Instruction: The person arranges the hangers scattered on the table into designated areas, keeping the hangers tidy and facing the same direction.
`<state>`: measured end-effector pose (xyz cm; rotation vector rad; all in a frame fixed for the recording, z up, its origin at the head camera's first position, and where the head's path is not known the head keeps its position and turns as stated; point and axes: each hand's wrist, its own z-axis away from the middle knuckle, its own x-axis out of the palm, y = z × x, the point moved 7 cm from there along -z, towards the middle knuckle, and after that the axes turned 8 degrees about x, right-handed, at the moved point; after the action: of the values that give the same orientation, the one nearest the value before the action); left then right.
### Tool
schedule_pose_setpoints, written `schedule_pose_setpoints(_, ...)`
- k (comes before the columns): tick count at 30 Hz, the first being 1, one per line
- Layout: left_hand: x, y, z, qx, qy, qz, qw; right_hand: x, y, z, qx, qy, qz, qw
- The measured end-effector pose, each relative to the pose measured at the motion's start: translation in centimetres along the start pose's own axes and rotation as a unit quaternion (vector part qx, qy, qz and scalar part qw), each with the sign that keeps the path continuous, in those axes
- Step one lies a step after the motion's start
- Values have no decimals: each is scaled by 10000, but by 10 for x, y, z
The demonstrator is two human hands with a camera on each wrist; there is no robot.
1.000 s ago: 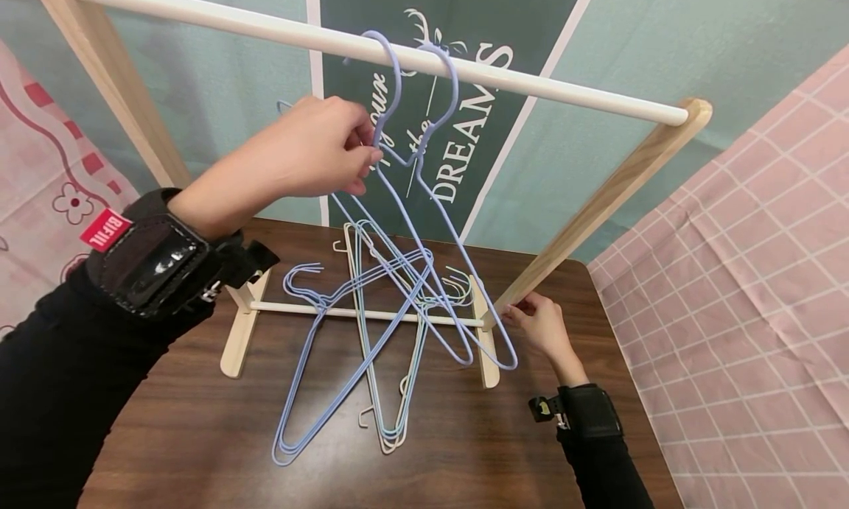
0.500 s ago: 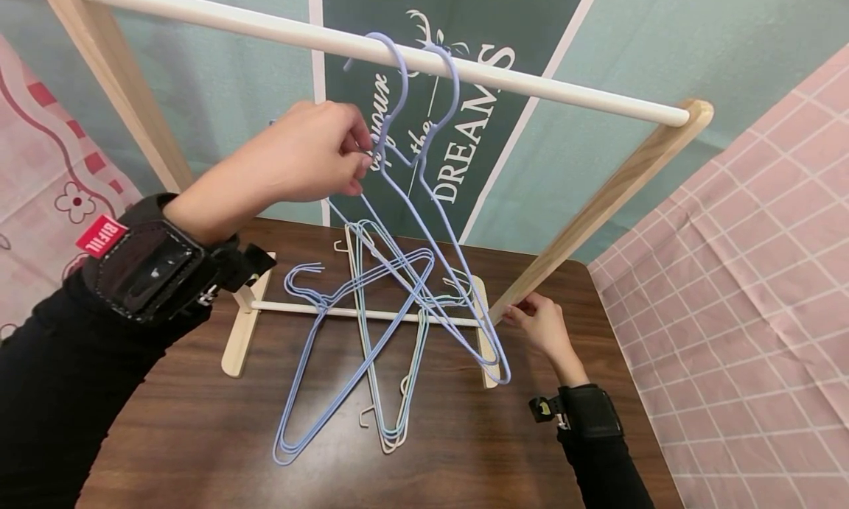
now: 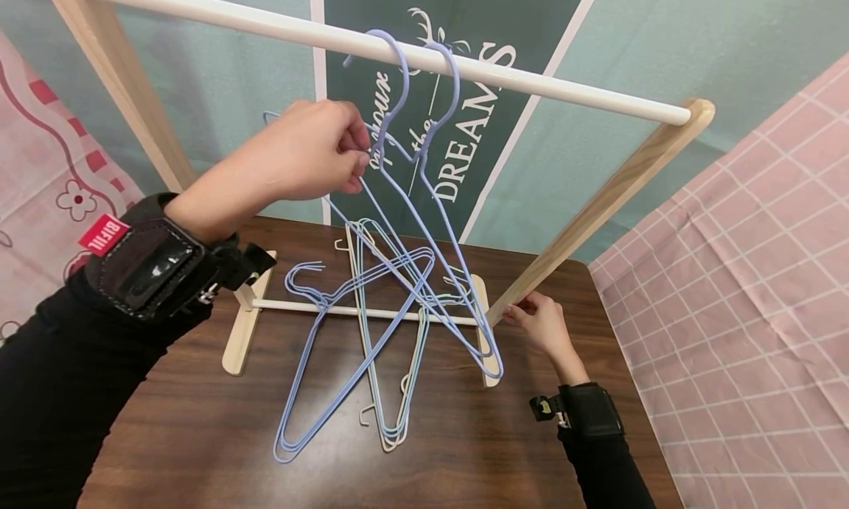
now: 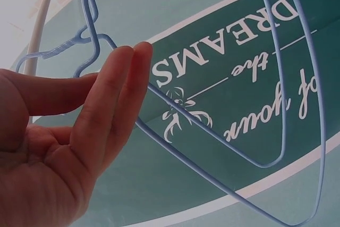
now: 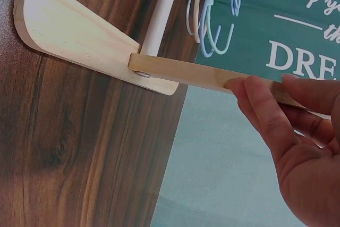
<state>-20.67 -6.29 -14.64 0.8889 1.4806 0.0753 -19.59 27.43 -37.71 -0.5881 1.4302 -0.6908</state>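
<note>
A small clothes rack has a white top rail (image 3: 278,27) and wooden side posts. Two lilac-blue wire clothes hangers hang from the rail by their hooks; the left one (image 3: 398,100) is next to my left hand (image 3: 308,152). That hand's thumb and index finger come together at the hanger's shoulder, just below its neck, as the left wrist view (image 4: 69,136) also shows; the fingers hide the exact contact. My right hand (image 3: 544,325) pinches the lower part of the right post (image 3: 600,199) between thumb and fingers, seen closer in the right wrist view.
On the brown wooden table (image 3: 199,428) lie several blue hangers (image 3: 318,413) and several pale green and white hangers (image 3: 371,347), overlapping the rack's lower bar (image 3: 272,304). A green curtain with lettering (image 3: 464,126) stands behind; pink cloth (image 3: 743,273) covers the right side.
The left hand has shifted slightly left from the hanger's neck to its shoulder. Both hanging hangers have turned a little, their right corners moving closer together. The right hand stays on the post.
</note>
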Motion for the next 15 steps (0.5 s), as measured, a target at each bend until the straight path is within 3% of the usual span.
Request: schedule_pose_setpoints(15,-2,-6,4,22,35,82,10000,0,0,-1,-72,125,111,9998)
